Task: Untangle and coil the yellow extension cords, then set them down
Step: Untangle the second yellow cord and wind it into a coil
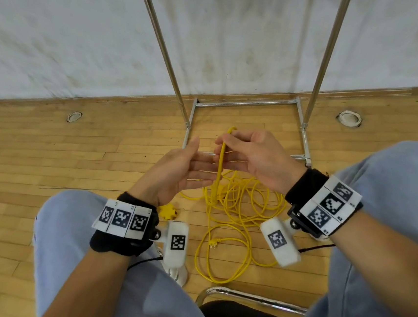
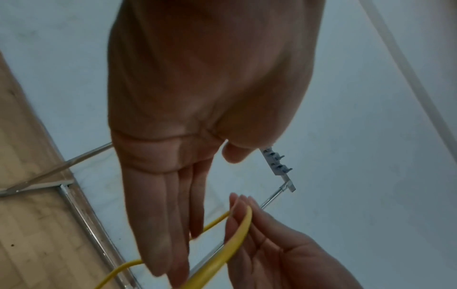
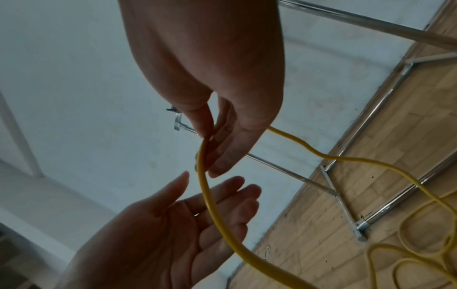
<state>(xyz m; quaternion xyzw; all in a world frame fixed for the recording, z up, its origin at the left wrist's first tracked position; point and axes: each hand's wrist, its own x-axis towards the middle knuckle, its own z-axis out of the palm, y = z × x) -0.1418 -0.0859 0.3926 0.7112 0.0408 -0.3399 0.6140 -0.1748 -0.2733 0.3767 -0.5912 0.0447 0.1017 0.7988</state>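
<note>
A yellow extension cord [image 1: 219, 164] rises from a loose tangle [image 1: 239, 207] on the wooden floor between my knees. My right hand [image 1: 232, 145] pinches a bend of it between thumb and fingers [image 3: 210, 135], and both strands hang down from there. Just left of the hanging strand is my left hand [image 1: 194, 164], held flat with the palm up and fingers straight [image 2: 160, 224]; it holds nothing. In the right wrist view the cord [image 3: 212, 205] passes over the left hand's fingers [image 3: 222, 205]; contact is unclear. A yellow multi-socket end [image 1: 168, 212] and a plug [image 1: 213, 243] lie on the floor.
A chrome rack frame [image 1: 246, 103] stands on the floor ahead, with two uprights [image 1: 162, 44] against the white wall. Round floor fittings [image 1: 74, 116] are set in the floor left and right. Below me is a chair's chrome edge [image 1: 253, 296]. My knees flank the cord pile.
</note>
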